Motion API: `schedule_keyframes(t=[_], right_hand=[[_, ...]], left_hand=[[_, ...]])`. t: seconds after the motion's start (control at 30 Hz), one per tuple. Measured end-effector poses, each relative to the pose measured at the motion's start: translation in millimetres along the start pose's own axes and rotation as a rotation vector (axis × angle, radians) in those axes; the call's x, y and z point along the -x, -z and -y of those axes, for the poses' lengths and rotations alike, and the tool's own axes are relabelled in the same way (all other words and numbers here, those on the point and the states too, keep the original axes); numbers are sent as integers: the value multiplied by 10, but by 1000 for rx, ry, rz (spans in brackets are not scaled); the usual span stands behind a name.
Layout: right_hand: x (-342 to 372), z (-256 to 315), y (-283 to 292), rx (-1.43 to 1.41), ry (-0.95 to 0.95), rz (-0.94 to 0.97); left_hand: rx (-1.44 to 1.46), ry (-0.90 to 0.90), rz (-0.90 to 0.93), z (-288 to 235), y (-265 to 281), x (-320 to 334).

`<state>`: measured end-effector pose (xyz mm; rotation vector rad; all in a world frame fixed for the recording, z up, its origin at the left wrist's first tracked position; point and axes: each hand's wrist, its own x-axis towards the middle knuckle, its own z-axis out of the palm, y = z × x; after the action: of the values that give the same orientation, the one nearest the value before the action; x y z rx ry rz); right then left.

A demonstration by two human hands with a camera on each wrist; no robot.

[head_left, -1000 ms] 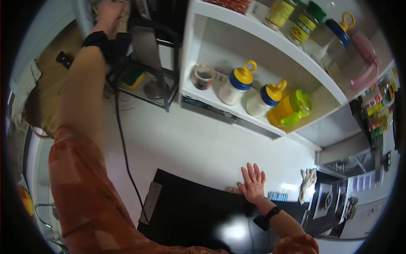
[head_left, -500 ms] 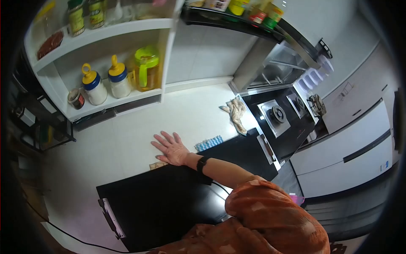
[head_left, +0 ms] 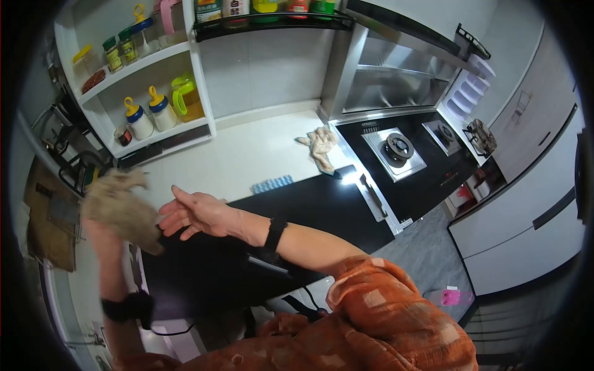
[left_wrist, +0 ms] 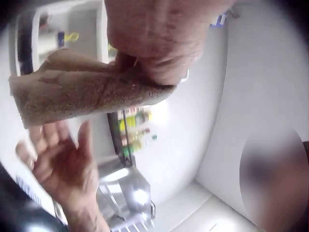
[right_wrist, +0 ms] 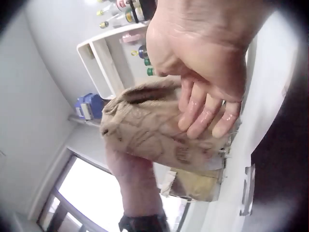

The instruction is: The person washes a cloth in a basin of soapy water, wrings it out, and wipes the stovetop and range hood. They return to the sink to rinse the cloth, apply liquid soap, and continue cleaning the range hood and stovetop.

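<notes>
My left hand (head_left: pixel 104 238) grips a tan, brown-stained cloth (head_left: pixel 122 207), raised at the left over the dark board's end. In the left wrist view the cloth (left_wrist: pixel 82 94) hangs in a folded strip from the left hand (left_wrist: pixel 154 41). My right hand (head_left: pixel 201 213) is held up beside the cloth, thumb raised and fingers loosely extended, with nothing in it. Its wet-looking fingers overlap the cloth (right_wrist: pixel 149 128) in the right wrist view. Below the hands lies a black glossy board (head_left: pixel 309 204) along the counter.
A blue-and-white striped cloth (head_left: pixel 272 184) and a crumpled beige rag (head_left: pixel 322 148) lie on the white counter (head_left: pixel 247 154). A shelf (head_left: pixel 167 55) with jars stands at the back left. To the right is a gas hob (head_left: pixel 396 148). A cutting board (head_left: pixel 52 232) is at far left.
My left hand has come from the far-left rack area into view with the tan cloth. The right hand has left the board's back edge and turned toward it. The head view has swung right.
</notes>
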<state>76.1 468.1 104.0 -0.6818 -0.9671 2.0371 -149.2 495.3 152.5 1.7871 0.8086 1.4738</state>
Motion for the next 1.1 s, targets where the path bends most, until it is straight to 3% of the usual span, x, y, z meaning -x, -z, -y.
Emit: schedule_keyframes(t=[0.03, 0.07, 0.17, 0.2, 0.23, 0.33, 0.37, 0.4, 0.6, 0.67, 0.7, 0.83, 0.9, 0.97, 1.0, 1.1], right_hand=[[206, -18, -39, -154, 10, 73], [391, -66, 31, -154, 11, 80], [1081, -175, 272, -224, 110, -233], [1395, -122, 313, -225, 144, -314], [1645, -122, 413, -256, 190, -361], [2290, -79, 697, -369, 326, -468], [2476, -49, 775, -389, 367, -488], [2640, -21, 847, -406, 417, -511], [3304, 125, 1200, -392, 609, -799], [3671, 49, 1671, -414, 550, -671], [3717, 147, 1529, -484, 524, -873], [4139, -47, 1720, -209, 416, -1068], [4349, -174, 1623, 131, 271, -1116], [4526, -234, 1528, 254, 14, -1027], [4572, -306, 1545, 306, -55, -1013], [4632, -320, 1660, 369, -53, -876]], left_hand=[[151, 82, 65, -122, -366, 228], [103, 1, 112, -240, -760, 398], [-151, -178, 306, -510, -1575, 844], [398, 139, 243, -690, -1920, 971], [402, 226, 255, -660, -2100, 1067], [419, 54, 411, -755, -2709, 1247], [579, 156, 441, -767, -2903, 1329], [561, 34, 459, -801, -3076, 1401], [747, 255, 588, -710, -3485, 1457], [1176, 617, 531, -635, -3573, 1424], [1230, 679, 513, -537, -3615, 1409], [1313, 749, 469, -277, -3694, 1216], [1182, 693, 517, -225, -3715, 1059], [816, 536, 599, -271, -3825, 943], [811, 533, 606, -279, -3928, 896], [387, 181, 875, -400, -4386, 840]])
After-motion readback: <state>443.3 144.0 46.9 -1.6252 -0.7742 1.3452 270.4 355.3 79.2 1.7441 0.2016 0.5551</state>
